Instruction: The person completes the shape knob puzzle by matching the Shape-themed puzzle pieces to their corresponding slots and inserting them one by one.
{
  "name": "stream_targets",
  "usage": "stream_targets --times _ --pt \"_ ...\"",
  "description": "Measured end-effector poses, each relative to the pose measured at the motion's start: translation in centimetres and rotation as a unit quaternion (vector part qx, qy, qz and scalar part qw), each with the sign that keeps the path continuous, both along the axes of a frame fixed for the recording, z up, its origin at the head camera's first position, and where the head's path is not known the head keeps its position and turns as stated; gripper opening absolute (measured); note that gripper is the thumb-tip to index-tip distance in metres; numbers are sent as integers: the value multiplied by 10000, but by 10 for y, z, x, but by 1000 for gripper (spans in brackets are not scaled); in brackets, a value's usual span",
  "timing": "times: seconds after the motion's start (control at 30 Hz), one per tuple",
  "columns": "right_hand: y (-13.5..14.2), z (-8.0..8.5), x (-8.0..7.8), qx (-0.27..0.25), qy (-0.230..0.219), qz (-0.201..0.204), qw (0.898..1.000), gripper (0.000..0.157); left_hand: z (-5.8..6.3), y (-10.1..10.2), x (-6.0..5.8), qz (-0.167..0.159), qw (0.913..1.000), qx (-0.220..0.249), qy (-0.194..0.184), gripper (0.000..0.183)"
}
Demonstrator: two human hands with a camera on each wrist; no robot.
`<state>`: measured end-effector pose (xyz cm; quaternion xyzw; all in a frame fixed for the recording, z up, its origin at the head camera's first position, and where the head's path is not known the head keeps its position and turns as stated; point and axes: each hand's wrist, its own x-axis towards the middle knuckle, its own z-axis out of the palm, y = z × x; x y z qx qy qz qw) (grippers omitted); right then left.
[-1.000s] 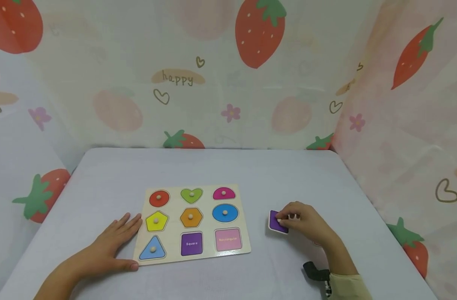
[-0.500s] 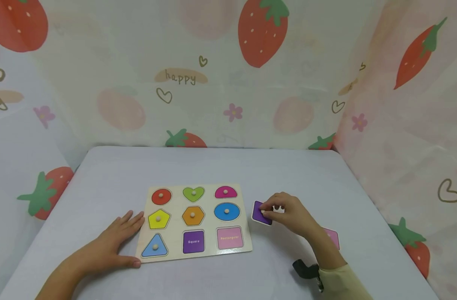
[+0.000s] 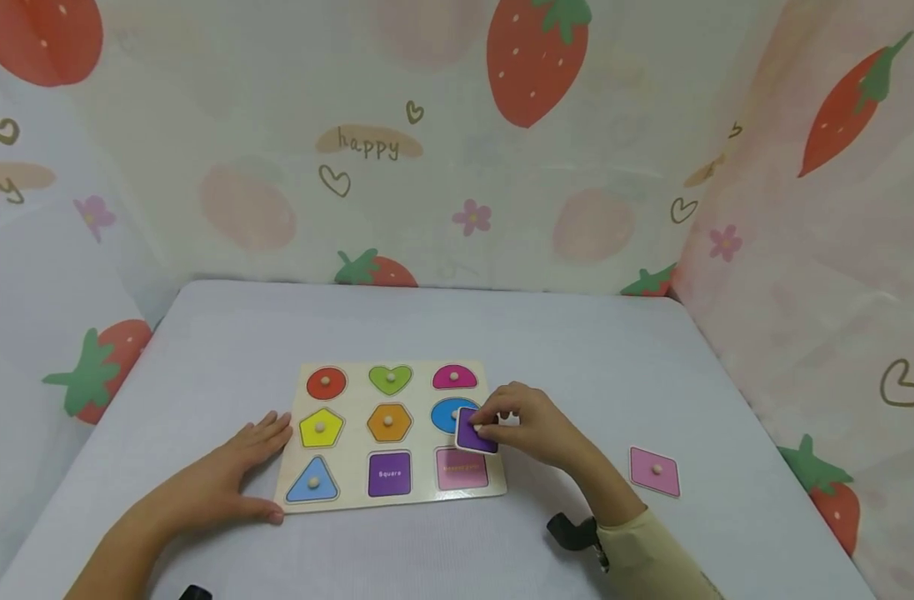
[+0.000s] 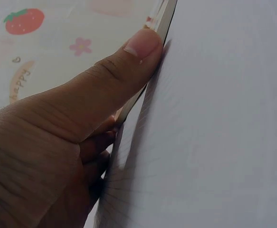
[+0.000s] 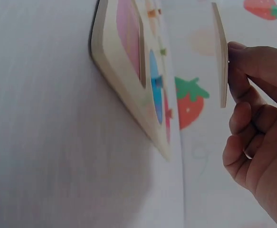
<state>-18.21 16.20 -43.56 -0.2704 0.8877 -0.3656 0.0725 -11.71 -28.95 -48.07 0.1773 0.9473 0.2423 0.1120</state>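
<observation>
A wooden shape puzzle board [image 3: 352,400] lies on the white table. My left hand [image 3: 209,483] rests at its left edge, fingers and thumb extended and touching the side. By its small knob, my right hand [image 3: 535,429] pinches a purple square puzzle piece [image 3: 467,435] over the board's right side. In the right wrist view the piece [image 5: 221,57] is seen edge-on, raised above the board [image 5: 124,85]. It partly covers the blue oval piece [image 3: 443,414] in the head view. Two recesses show bare prints: the purple Square recess [image 3: 390,473] and the pink Rectangular recess [image 3: 452,471].
A pink rectangular piece [image 3: 655,472] with a knob lies on the table to the right. Other knobbed shapes, such as the orange hexagon [image 3: 389,423], sit in the board. A black wrist-camera part [image 3: 572,531] hangs by the right sleeve. Strawberry-print cloth surrounds the table.
My right hand has carried the purple square left from the table's right side to over the board. The pink piece, formerly hidden by the arm, is now fully visible. My left hand stays at the board.
</observation>
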Motion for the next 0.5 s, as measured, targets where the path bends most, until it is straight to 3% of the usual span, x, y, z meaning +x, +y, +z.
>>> stream_targets --times 0.37,0.5 --pt "-39 4 -1 -57 -302 496 9983 16 0 0 1 4 10000 -17 86 123" --pt "-51 6 -1 -72 -317 676 9972 15 1 2 0 6 9999 104 -106 121"
